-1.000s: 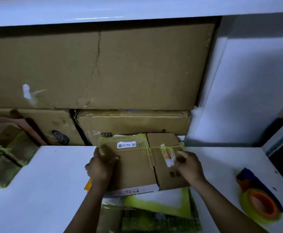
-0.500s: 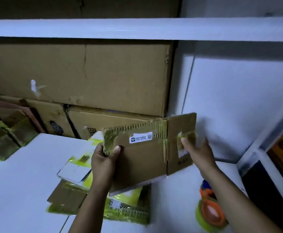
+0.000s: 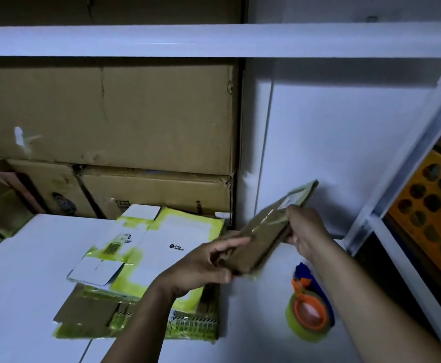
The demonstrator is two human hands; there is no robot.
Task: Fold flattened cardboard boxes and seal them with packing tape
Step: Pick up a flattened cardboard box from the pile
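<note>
**A:** Where do we have the box right now?

**B:** Up off the white table (image 3: 17, 284), between both hands. The flattened brown cardboard box (image 3: 269, 231) hangs in the air, turned nearly edge-on to us.

**A:** And our grip on it?

**B:** Our left hand (image 3: 206, 265) pinches the near, low end, with fingers along the top face and the thumb underneath. Our right hand (image 3: 305, 231) is curled round the edge further up, past the middle. Both are clamped on the cardboard.

**A:** Which way does it run?

**B:** Its long axis climbs from the left hand up and away to the right. It passes through the right hand, and the far end sticks out free beyond it.

**A:** So what does opening it turn on?

**B:** We judge that both hands sit along that one axis. To pop the sleeve into a tube, we would need to press across it, on the two creased long edges.

**A:** Is the tape within reach?

**B:** The roll of clear packing tape on an orange core (image 3: 309, 313) lies on the table just below our right forearm, nearer the right hand than the left. The stack of flattened white boxes edged in yellow tape (image 3: 161, 239) lies under and left of our left wrist.
</note>
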